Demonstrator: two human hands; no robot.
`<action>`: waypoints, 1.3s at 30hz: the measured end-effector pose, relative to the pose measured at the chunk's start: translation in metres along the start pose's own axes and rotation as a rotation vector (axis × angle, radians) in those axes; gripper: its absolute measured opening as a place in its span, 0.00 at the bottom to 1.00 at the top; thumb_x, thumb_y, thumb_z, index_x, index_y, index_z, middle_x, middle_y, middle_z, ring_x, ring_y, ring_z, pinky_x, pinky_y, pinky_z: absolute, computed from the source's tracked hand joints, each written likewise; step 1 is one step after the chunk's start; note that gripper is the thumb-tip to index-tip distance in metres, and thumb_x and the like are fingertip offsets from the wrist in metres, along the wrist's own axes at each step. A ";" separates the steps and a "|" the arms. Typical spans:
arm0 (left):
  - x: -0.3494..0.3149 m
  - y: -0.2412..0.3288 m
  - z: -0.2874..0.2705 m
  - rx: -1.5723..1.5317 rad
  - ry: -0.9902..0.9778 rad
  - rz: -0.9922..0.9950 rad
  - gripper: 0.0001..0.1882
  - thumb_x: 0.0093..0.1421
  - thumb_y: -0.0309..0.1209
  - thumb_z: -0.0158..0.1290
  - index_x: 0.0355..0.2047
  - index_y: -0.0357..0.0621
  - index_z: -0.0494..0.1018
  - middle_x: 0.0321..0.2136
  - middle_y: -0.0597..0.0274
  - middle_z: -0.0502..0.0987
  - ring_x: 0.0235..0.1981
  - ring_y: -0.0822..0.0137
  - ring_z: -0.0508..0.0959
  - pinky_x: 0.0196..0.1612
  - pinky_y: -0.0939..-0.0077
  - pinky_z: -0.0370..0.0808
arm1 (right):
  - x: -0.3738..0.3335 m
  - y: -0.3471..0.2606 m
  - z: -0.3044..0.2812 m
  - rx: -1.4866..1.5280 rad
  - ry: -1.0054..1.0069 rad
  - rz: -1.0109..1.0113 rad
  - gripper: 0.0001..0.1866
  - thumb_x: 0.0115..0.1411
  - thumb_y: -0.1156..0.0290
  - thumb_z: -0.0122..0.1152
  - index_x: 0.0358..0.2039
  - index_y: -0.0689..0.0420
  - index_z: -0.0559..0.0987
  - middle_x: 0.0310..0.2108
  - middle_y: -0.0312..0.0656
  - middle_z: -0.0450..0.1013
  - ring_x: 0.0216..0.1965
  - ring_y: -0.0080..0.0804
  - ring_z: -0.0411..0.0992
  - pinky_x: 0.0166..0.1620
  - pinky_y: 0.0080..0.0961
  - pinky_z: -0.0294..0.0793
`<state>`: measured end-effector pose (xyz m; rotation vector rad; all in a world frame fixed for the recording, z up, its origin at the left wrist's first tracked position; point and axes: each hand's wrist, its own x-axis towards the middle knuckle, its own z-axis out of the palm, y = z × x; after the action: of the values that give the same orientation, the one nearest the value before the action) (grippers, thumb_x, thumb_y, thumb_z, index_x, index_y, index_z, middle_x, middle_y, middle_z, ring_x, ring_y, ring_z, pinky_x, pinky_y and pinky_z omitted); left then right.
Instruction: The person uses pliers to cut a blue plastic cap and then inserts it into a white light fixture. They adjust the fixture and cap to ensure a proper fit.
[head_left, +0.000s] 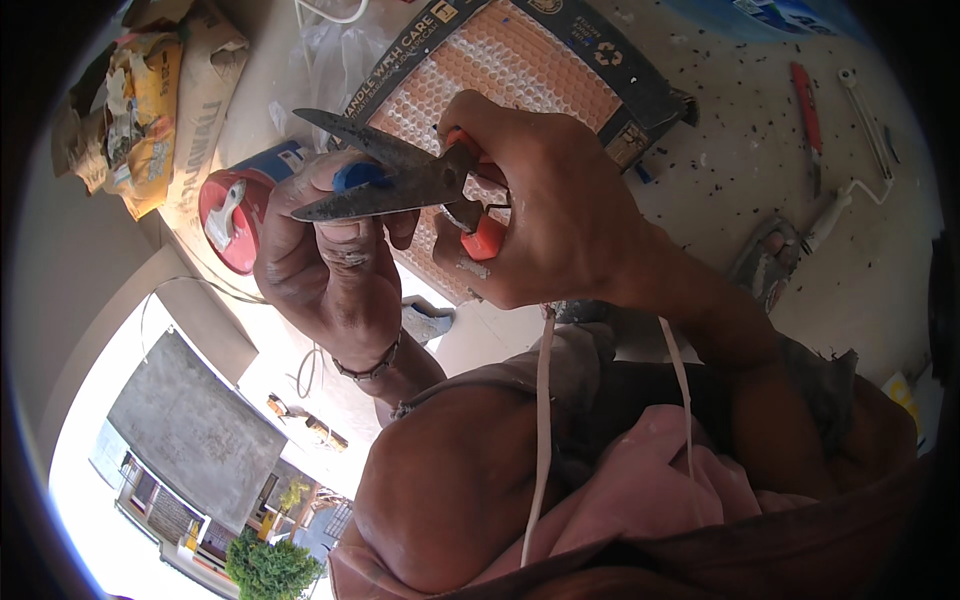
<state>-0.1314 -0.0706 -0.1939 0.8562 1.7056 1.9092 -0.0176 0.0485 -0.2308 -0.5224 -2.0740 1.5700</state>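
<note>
My right hand point(570, 205) is closed round the orange handles of a pair of dark metal snips point(440, 182). The blades stand apart and point left, over the fingers of my left hand point(335, 255). Pinched in my left fingertips is a small blue plastic piece point(360, 177), which shows between the two blades. Its lower end is hidden by the lower blade and my fingers, so I cannot tell whether the blades touch it.
Bubble wrap lies in an open cardboard box point(655, 110) beyond my hands. A paintbrush point(229, 213) rests on a red-lidded tub point(210, 195) at left, near torn paper bags point(190, 140). Dark crumbs, a red-handled tool point(806, 110) and a metal rod tool point(866, 120) lie at right.
</note>
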 end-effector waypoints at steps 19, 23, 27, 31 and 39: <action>-0.003 0.010 -0.014 -0.027 0.007 -0.019 0.18 0.61 0.35 0.65 0.40 0.31 0.77 0.30 0.53 0.79 0.23 0.71 0.77 0.22 0.83 0.70 | -0.002 -0.002 0.002 -0.067 -0.052 -0.025 0.22 0.41 0.67 0.75 0.32 0.57 0.72 0.21 0.43 0.72 0.22 0.40 0.75 0.28 0.33 0.74; -0.002 0.013 -0.013 0.036 -0.035 -0.039 0.20 0.61 0.39 0.64 0.39 0.30 0.77 0.30 0.53 0.80 0.22 0.72 0.77 0.22 0.84 0.70 | 0.000 -0.008 -0.002 -0.105 -0.066 -0.093 0.21 0.40 0.67 0.69 0.34 0.62 0.73 0.24 0.50 0.75 0.29 0.49 0.77 0.36 0.44 0.74; 0.000 0.013 -0.014 0.086 -0.074 -0.004 0.20 0.63 0.40 0.63 0.39 0.29 0.77 0.29 0.54 0.80 0.21 0.73 0.77 0.22 0.85 0.69 | 0.003 -0.011 -0.005 -0.205 -0.090 -0.093 0.22 0.40 0.69 0.67 0.34 0.63 0.71 0.25 0.51 0.74 0.30 0.49 0.76 0.37 0.44 0.73; -0.002 0.013 -0.015 0.072 -0.094 0.024 0.19 0.63 0.37 0.62 0.40 0.29 0.77 0.28 0.53 0.79 0.21 0.73 0.77 0.22 0.85 0.69 | 0.003 -0.012 -0.004 -0.118 -0.095 -0.105 0.21 0.39 0.69 0.68 0.34 0.63 0.70 0.23 0.51 0.74 0.27 0.50 0.77 0.34 0.44 0.74; 0.000 0.020 -0.018 0.088 -0.072 0.074 0.16 0.61 0.31 0.64 0.39 0.27 0.77 0.27 0.49 0.79 0.20 0.72 0.76 0.21 0.84 0.70 | -0.003 -0.011 -0.001 -0.092 -0.126 -0.059 0.23 0.39 0.68 0.71 0.34 0.60 0.72 0.19 0.46 0.73 0.22 0.47 0.76 0.29 0.41 0.73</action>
<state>-0.1424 -0.0862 -0.1749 1.0220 1.7482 1.8391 -0.0146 0.0449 -0.2205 -0.3993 -2.2429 1.5145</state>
